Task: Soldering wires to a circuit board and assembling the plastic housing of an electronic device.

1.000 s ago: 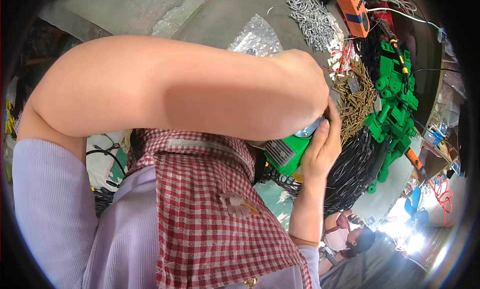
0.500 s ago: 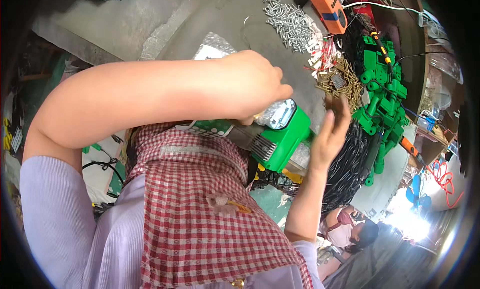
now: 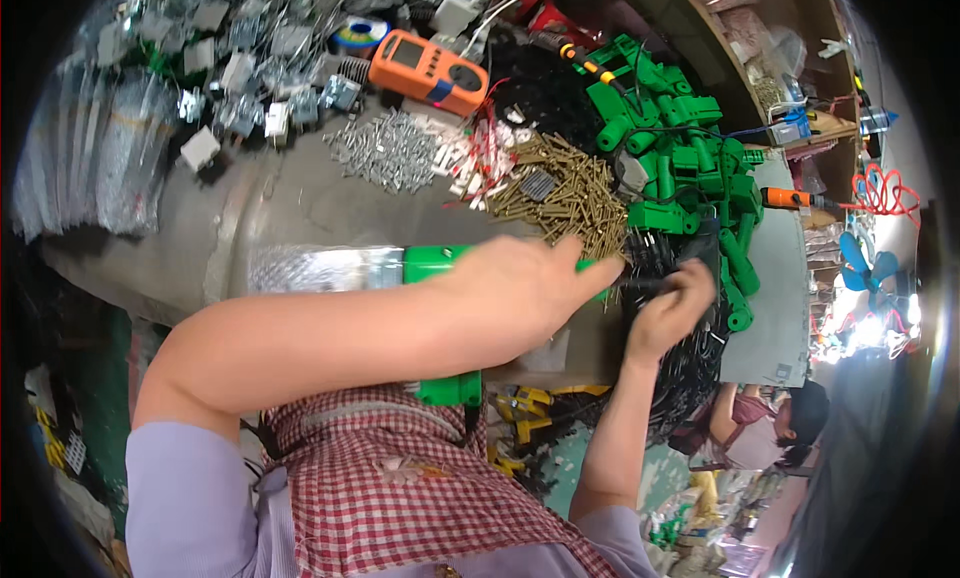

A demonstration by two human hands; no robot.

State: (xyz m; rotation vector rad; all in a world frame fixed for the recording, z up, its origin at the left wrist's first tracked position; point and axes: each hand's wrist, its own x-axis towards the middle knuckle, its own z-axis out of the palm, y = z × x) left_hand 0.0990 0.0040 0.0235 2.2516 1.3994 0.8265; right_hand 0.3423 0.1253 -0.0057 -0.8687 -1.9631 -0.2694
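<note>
A green-housed device (image 3: 440, 263) lies crosswise in front of me, with a clear, shiny sleeve (image 3: 330, 270) at its left end. My left hand (image 3: 520, 288) reaches over the device and is closed round it; hand and forearm hide most of its middle. Another green part (image 3: 450, 389) shows below the forearm, against my apron. Just right of the left fingers, my right hand (image 3: 675, 313) is blurred, its fingers curled on what looks like a black cord (image 3: 645, 283) running between the hands. A heap of black cords (image 3: 690, 368) lies beneath the right hand.
Beyond the hands are piles of brass-coloured screws (image 3: 570, 193), silver screws (image 3: 385, 150) and white pieces (image 3: 470, 163). An orange meter (image 3: 430, 73) stands behind. Green housings (image 3: 690, 148) are heaped at right, metal-and-white parts (image 3: 240, 73) at far left. Another person (image 3: 765, 428) sits lower right.
My view has swung, showing more of the table. The device now lies more level, its clear sleeve pointing left. My right hand has gone from spread fingers to curled ones.
</note>
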